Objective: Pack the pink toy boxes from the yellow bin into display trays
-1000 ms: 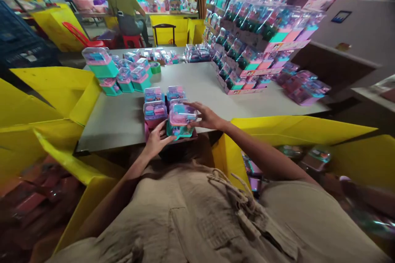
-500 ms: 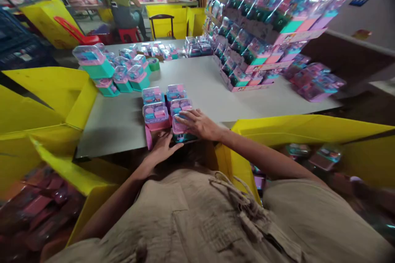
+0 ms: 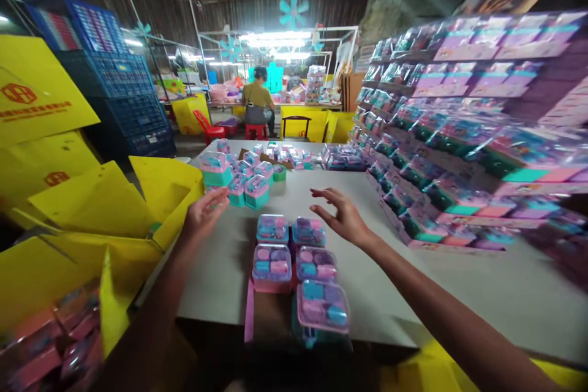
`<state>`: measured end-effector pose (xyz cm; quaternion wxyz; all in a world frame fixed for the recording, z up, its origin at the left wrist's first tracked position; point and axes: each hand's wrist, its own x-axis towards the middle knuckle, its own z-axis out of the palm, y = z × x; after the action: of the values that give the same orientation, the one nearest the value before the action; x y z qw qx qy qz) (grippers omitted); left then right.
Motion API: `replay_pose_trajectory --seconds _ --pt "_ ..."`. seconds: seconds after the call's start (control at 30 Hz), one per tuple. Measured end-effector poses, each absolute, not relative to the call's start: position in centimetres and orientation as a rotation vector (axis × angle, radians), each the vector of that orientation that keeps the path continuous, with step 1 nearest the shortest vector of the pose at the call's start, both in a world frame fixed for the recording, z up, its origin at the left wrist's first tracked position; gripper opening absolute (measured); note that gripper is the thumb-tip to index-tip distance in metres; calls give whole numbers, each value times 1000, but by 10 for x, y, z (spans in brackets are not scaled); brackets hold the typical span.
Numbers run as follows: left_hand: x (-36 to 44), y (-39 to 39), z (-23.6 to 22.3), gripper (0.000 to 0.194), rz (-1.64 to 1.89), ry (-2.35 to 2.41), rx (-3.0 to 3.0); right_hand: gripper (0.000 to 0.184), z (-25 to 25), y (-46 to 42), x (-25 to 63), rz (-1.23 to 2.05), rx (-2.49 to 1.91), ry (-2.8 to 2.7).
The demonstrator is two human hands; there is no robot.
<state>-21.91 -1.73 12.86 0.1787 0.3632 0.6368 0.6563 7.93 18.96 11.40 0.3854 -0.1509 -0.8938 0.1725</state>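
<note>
My left hand (image 3: 206, 213) is raised over the table's left side, fingers stretched out beside a group of teal boxes (image 3: 256, 192) with see-through lids. It looks close to the stacked teal box (image 3: 215, 170), but I cannot tell whether they touch. My right hand (image 3: 342, 215) hovers with thumb and fingers apart, holding nothing. Between and below my hands a cardboard display tray (image 3: 249, 312) bears several small lidded boxes in two columns. Its front left slot shows bare cardboard. A pink-based box (image 3: 272, 268) stands behind that slot, and a green-based box (image 3: 323, 306) is at the front right.
Tall stacked display trays of boxes (image 3: 441, 196) stand on the right of the table (image 3: 367, 282). Green tape (image 3: 279, 173) lies behind the teal boxes. Yellow cartons (image 3: 101, 208) crowd the left, one holding pink boxes (image 3: 41, 343). A seated person (image 3: 258, 101) is far back.
Both hands have left the boxes in the tray and reached forward, the left toward the teal boxes. My view has tilted up. The boxes in the tray look unchanged.
</note>
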Motion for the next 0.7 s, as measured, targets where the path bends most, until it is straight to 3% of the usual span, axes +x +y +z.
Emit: replay_pose_trajectory --seconds 0.1,0.27,0.33,0.7 --pt "-218 -5 105 74 1765 1691 1053 45 110 244 -17 464 -453 -2514" --pt "-216 -6 90 57 1642 1597 1077 91 98 283 -156 122 -363 -3036" --pt "-223 -8 89 55 1635 1577 1030 99 91 287 -179 -56 -374 -3186" --pt "-218 19 65 68 1721 1554 838 81 98 276 -105 -167 -453 -3172"
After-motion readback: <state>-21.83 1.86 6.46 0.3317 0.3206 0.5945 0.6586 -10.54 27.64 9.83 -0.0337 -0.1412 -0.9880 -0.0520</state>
